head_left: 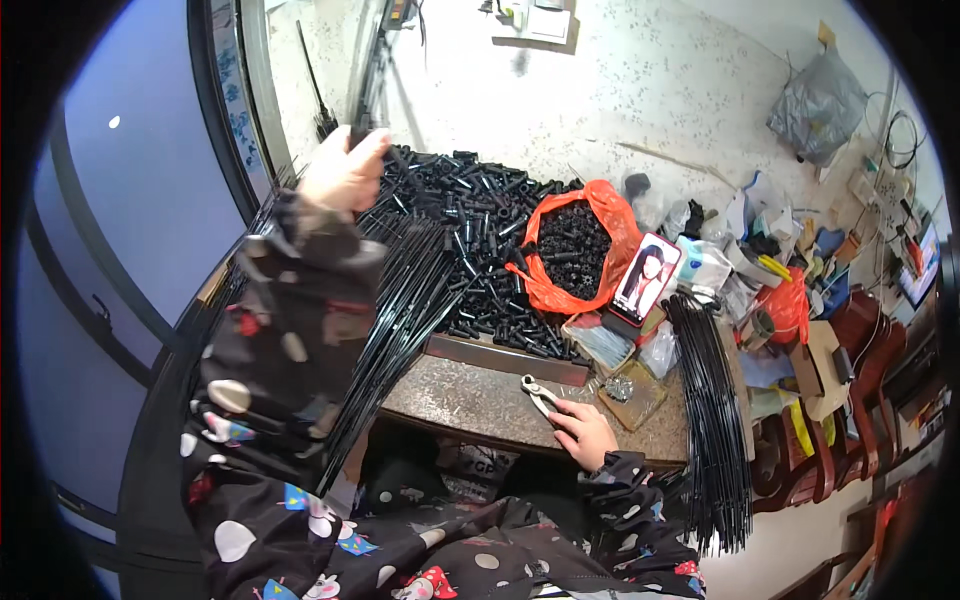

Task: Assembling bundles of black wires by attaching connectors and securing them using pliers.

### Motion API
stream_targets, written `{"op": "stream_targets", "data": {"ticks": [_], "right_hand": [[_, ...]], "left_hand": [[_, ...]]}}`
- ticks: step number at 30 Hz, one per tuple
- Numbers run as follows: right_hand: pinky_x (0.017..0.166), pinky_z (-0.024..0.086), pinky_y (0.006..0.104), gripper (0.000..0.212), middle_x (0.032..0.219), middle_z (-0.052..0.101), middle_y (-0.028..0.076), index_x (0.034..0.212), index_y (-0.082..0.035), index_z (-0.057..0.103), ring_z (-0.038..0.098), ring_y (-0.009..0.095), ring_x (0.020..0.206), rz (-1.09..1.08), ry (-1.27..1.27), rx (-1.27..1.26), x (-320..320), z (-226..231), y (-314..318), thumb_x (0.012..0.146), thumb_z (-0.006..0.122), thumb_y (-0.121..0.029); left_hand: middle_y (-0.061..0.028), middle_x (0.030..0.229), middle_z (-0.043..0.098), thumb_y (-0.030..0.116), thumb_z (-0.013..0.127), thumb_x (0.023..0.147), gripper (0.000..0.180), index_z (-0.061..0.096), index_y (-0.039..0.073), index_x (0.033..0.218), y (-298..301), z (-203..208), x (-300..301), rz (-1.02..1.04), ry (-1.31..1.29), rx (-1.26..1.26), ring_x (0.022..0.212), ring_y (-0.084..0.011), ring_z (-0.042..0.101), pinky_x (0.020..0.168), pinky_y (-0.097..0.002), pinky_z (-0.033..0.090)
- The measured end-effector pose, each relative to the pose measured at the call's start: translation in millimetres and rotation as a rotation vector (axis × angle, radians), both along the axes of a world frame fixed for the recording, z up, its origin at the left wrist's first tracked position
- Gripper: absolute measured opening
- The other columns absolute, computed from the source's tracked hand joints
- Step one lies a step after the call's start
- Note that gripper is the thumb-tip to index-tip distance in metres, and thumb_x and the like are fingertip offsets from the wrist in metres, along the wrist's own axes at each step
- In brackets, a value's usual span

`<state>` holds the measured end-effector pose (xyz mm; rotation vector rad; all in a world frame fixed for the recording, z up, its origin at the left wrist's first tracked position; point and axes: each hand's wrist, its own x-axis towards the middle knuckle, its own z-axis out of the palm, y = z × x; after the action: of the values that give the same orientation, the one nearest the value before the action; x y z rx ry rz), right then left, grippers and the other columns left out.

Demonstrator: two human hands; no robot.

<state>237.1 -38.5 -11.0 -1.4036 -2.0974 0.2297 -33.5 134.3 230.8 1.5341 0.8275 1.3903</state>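
My left hand (342,172) is raised at the far left of the table, its fingers closed around something dark. A blurred dark shape rises above it, and I cannot make out its kind. Below and right of that hand lies a large bundle of thin black rods (405,285). My right hand (588,436) rests at the table's front edge, fingers closed on the handles of metal pliers (535,390). The jaws of the pliers point away from me, toward a long metal bar (505,360). Behind the bar is a wide heap of small black tubular parts (470,215).
An open orange-red plastic bag (612,205) holds more black parts. Beside it a phone (645,275) leans upright. Small trays (635,400) sit near my right hand, and another black rod bundle (708,420) overhangs the right edge. Clutter (760,250) fills the far right.
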Motion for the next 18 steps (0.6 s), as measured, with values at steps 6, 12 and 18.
{"op": "stream_targets", "data": {"ticks": [6, 12, 18], "right_hand": [[0.071, 0.037, 0.0328, 0.029, 0.099, 0.046, 0.004, 0.091, -0.012, 0.052, 0.044, 0.024, 0.086, -0.125, -0.201, -0.096, 10, 10, -14, 0.061, 0.054, -0.011], [0.074, 0.036, 0.0352, 0.038, 0.105, 0.042, 0.009, 0.096, -0.011, 0.048, 0.041, 0.027, 0.09, -0.147, -0.308, -0.136, 17, 23, -31, 0.059, 0.056, -0.01], [0.084, 0.028, 0.0337, 0.062, 0.109, 0.035, 0.018, 0.113, -0.003, 0.027, 0.034, 0.031, 0.101, -0.005, 0.162, 0.125, -63, 68, -17, 0.062, 0.06, -0.017]], "left_hand": [[0.0037, 0.048, 0.037, 0.021, 0.05, 0.073, 0.02, 0.041, 0.007, 0.063, -11, -64, 66, 0.175, -0.235, 0.013, 0.04, -0.0043, 0.032, 0.036, -0.0184, 0.026], [0.0015, 0.05, 0.039, 0.011, 0.05, 0.072, 0.011, 0.043, 0.004, 0.07, -39, -134, 102, -0.274, -0.352, -0.061, 0.04, -0.0057, 0.033, 0.037, -0.0175, 0.027], [-0.0018, 0.064, 0.048, 0.009, 0.047, 0.074, 0.029, 0.041, 0.003, 0.102, -75, -136, 112, -0.508, -0.587, -0.382, 0.051, -0.0069, 0.044, 0.049, -0.0178, 0.036]]}}
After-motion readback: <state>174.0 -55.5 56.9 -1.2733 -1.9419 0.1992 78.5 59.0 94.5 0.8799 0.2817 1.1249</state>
